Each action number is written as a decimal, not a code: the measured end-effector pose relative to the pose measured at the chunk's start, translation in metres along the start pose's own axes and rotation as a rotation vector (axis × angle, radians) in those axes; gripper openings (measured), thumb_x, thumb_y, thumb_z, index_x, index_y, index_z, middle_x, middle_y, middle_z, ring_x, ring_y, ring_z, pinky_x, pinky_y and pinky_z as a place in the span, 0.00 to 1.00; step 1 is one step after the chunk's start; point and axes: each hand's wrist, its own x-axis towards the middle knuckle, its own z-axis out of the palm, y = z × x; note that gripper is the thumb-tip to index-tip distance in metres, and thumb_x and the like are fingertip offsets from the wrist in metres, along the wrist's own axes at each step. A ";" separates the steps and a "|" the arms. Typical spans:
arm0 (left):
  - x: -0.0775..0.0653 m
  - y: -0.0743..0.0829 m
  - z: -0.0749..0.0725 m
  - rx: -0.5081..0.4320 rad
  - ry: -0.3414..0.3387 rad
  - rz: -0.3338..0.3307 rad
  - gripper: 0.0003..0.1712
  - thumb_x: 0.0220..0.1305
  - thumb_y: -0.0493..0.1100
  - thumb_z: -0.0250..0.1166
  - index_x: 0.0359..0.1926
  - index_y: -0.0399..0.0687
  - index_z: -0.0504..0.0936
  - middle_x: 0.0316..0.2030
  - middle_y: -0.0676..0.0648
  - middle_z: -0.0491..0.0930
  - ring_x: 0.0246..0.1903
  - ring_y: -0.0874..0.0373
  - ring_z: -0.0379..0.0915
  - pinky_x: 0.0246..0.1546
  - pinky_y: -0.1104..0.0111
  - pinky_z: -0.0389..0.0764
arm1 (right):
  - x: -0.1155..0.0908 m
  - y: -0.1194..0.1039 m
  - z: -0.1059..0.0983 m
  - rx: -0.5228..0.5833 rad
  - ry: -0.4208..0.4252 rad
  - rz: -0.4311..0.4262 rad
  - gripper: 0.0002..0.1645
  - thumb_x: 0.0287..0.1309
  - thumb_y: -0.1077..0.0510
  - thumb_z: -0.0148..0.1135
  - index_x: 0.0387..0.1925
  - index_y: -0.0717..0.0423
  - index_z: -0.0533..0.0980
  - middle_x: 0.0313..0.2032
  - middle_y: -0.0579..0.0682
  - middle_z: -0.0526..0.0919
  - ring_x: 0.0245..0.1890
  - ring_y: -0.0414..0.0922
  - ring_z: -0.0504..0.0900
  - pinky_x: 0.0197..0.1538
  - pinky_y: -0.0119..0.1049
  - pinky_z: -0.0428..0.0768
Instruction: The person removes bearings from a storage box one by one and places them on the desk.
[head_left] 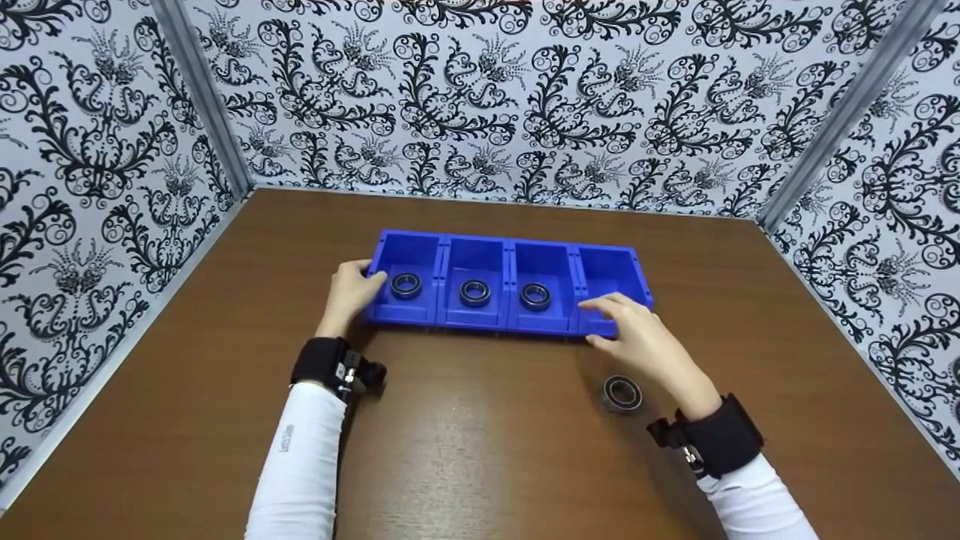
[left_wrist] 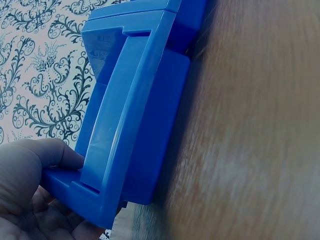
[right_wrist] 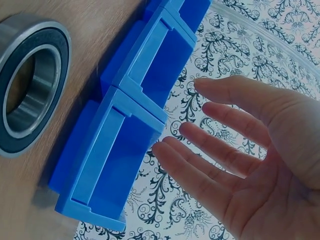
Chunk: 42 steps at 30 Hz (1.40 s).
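A row of blue bins [head_left: 471,327] joined side by side stands on the table. A ball bearing [head_left: 406,286] lies in the leftmost bin, with another bearing [head_left: 474,293] and a third bearing [head_left: 535,297] in the two middle bins. No bearing shows in the rightmost bin, partly hidden by my right hand [head_left: 634,330]. That hand hovers by the bin's front with spread fingers and holds nothing. My left hand [head_left: 354,294] grips the left end wall of the row, thumb over the rim in the left wrist view. One more bearing [head_left: 622,394] lies on the table below my right hand.
The brown wooden table [head_left: 480,435] extends in front of the bins and to both sides. Panels with a black floral pattern [head_left: 480,97] enclose it at the back, left and right, joined by grey corner posts [head_left: 206,97].
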 end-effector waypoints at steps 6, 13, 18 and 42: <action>0.000 0.000 0.001 -0.007 -0.004 -0.005 0.24 0.67 0.41 0.57 0.60 0.36 0.82 0.54 0.33 0.85 0.47 0.48 0.78 0.55 0.54 0.79 | 0.006 0.001 0.004 0.003 0.025 -0.009 0.27 0.55 0.66 0.72 0.58 0.63 0.80 0.53 0.63 0.84 0.51 0.62 0.85 0.54 0.57 0.83; 0.000 0.000 0.001 -0.001 -0.012 -0.016 0.25 0.67 0.42 0.57 0.61 0.36 0.82 0.55 0.33 0.85 0.49 0.47 0.78 0.57 0.53 0.79 | 0.015 0.000 0.008 0.013 0.034 -0.033 0.28 0.55 0.66 0.72 0.59 0.65 0.79 0.54 0.65 0.84 0.53 0.62 0.83 0.56 0.57 0.82; -0.001 0.001 0.001 0.003 -0.005 -0.018 0.25 0.66 0.42 0.57 0.62 0.37 0.82 0.55 0.34 0.85 0.49 0.47 0.78 0.57 0.53 0.78 | 0.021 -0.002 0.010 0.020 0.034 -0.041 0.28 0.55 0.66 0.72 0.58 0.66 0.79 0.54 0.65 0.83 0.52 0.62 0.83 0.56 0.56 0.82; 0.000 0.000 0.000 -0.004 -0.001 -0.022 0.25 0.66 0.42 0.57 0.61 0.37 0.82 0.53 0.34 0.85 0.46 0.49 0.77 0.52 0.58 0.78 | 0.045 -0.009 0.017 0.024 0.011 -0.020 0.27 0.57 0.63 0.71 0.59 0.63 0.79 0.57 0.64 0.82 0.58 0.62 0.81 0.62 0.58 0.79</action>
